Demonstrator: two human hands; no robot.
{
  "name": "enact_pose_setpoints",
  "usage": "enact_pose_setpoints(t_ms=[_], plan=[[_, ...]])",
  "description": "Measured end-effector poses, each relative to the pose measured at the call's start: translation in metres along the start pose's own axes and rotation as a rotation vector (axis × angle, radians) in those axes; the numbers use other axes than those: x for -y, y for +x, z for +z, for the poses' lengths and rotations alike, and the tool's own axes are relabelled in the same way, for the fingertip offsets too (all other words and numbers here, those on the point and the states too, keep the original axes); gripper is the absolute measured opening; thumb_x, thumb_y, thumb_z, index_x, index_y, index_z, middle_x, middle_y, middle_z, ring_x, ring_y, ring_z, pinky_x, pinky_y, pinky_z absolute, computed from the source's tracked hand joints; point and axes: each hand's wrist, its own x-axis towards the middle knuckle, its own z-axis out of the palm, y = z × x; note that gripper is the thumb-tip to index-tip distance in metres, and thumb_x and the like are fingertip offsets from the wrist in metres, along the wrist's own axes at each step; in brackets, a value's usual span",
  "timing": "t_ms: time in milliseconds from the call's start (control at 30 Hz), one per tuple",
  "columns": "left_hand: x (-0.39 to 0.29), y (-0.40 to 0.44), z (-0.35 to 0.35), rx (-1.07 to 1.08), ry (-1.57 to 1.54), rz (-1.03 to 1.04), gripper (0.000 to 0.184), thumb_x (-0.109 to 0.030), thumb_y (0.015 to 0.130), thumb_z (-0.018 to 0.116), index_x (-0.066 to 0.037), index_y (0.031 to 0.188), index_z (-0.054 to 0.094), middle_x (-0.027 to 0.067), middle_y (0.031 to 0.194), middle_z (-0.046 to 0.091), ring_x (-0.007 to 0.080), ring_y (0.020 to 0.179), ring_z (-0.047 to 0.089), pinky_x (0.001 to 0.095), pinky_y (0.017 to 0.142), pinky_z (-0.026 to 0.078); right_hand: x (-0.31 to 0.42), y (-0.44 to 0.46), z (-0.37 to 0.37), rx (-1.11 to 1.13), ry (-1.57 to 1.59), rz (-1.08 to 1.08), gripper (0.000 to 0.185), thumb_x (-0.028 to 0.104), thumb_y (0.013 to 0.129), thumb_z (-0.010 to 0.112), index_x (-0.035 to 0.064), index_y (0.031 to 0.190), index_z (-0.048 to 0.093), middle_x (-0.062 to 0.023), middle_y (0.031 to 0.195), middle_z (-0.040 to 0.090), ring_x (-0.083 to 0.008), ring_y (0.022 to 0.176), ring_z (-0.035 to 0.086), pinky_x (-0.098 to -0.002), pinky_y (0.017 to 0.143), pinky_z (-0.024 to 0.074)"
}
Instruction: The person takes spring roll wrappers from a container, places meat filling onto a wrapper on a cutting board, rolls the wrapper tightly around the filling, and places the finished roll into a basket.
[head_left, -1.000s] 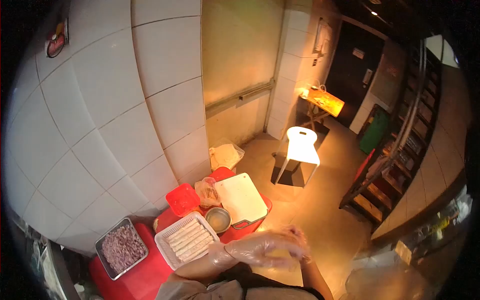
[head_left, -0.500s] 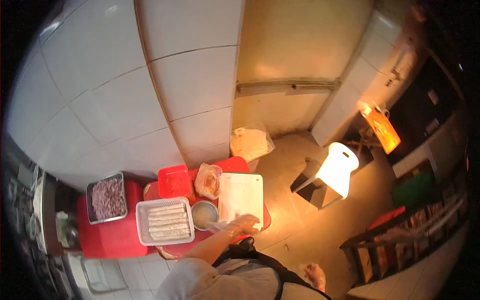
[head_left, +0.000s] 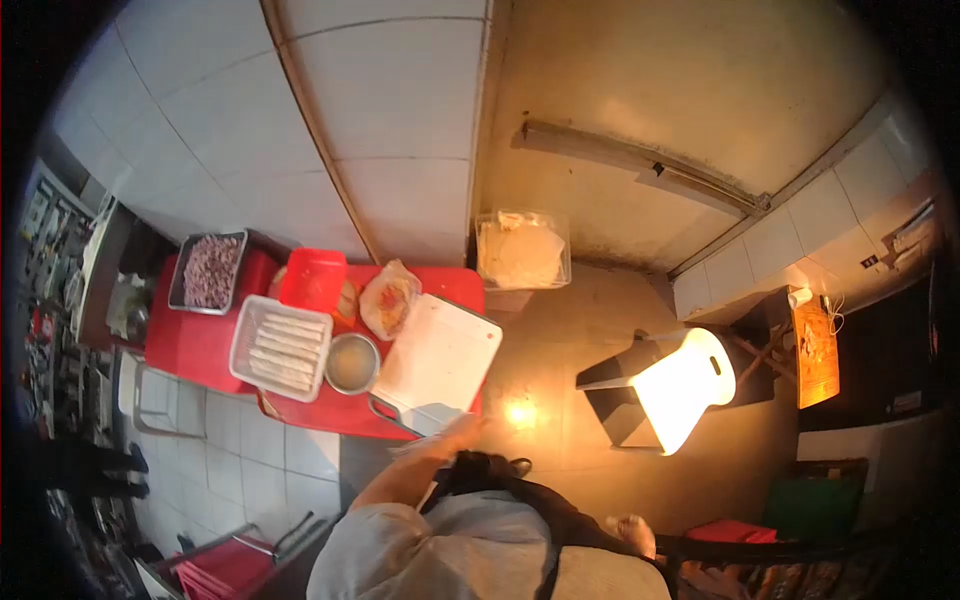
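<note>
My left hand (head_left: 462,432) is at the near edge of a white cutting board (head_left: 440,350) that lies slanted on the red table. Its fingers are smeared, so I cannot tell what they hold. My right hand (head_left: 632,532) hangs low by my side over the floor, fingers curled in, with nothing visible in it. Left of the board stands a round metal bowl (head_left: 352,363) with pale contents. Beside that is a white plastic basket (head_left: 238,362) holding several white rolls. Behind the bowl sits a clear plastic bag (head_left: 388,300) with orange-red food in it.
A red tray (head_left: 313,281) and a metal tray of purplish pieces (head_left: 210,272) stand on the red table (head_left: 190,345). A clear tub (head_left: 522,253) is beyond the board. On the right stands a bright white stool (head_left: 685,385). A dark rack (head_left: 800,565) is at lower right.
The view has shifted and turned, so the table appears higher and further left. My left hand has moved from on top of the board to its near edge. The board now lies more slanted.
</note>
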Motion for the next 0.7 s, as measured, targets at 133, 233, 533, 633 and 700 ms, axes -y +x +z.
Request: enact_pose_setpoints(t_ms=[133, 233, 533, 633, 700], plan=[[0.016, -0.042, 0.041, -0.031, 0.148, -0.007, 0.028, -0.027, 0.093, 0.051, -0.006, 0.092, 0.069, 0.0189, 0.092, 0.069, 0.0338, 0.084, 0.067, 0.0466, 0.072, 0.051, -0.011, 0.104, -0.099, -0.071, -0.28, -0.388, 0.036, 0.035, 0.089, 0.068, 0.0006, 0.097, 0.07, -0.0094, 0.079, 0.071, -0.0205, 0.066, 0.069, -0.0352, 0.066, 0.0589], [-0.025, -0.073, 0.043, -0.087, -0.21, -0.432, 0.02, -0.018, 0.092, 0.054, -0.008, 0.102, 0.069, 0.0153, 0.1, 0.07, 0.0302, 0.092, 0.067, 0.0436, 0.075, 0.052, 0.128, 0.114, -0.158, -0.107, -0.323, -0.199, 0.036, 0.037, 0.081, 0.068, 0.0059, 0.099, 0.072, -0.0153, 0.09, 0.073, -0.0277, 0.088, 0.071, -0.0383, 0.082, 0.0544], [-0.035, -0.024, 0.132, -0.227, -0.516, -0.775, 0.05, -0.02, 0.08, 0.072, -0.014, 0.128, 0.062, 0.0167, 0.117, 0.068, 0.0329, 0.113, 0.063, 0.0414, 0.093, 0.052, 0.307, 0.241, -0.211, 0.186, -0.567, -0.71, 0.025, 0.021, 0.085, 0.07, 0.0043, 0.102, 0.067, -0.0107, 0.085, 0.072, -0.0193, 0.07, 0.068, -0.0342, 0.068, 0.0539], [-0.031, 0.026, 0.148, -0.355, -0.705, -0.825, 0.051, -0.022, 0.073, 0.077, -0.013, 0.122, 0.067, 0.0162, 0.116, 0.068, 0.0298, 0.112, 0.064, 0.0386, 0.094, 0.052, 0.373, 0.239, -0.251, 0.296, -0.742, -0.607, 0.03, 0.029, 0.084, 0.071, 0.0074, 0.106, 0.069, -0.0103, 0.084, 0.072, -0.0191, 0.072, 0.068, -0.0343, 0.069, 0.0536], [-0.051, 0.054, 0.137, -0.407, -0.622, -0.817, 0.051, -0.02, 0.072, 0.076, -0.013, 0.122, 0.066, 0.0159, 0.117, 0.068, 0.0299, 0.112, 0.064, 0.0385, 0.094, 0.052, 0.376, 0.3, -0.285, 0.246, -0.86, -0.676, 0.042, 0.04, 0.085, 0.07, 0.005, 0.107, 0.07, -0.0107, 0.097, 0.072, -0.02, 0.081, 0.068, -0.035, 0.076, 0.0541]])
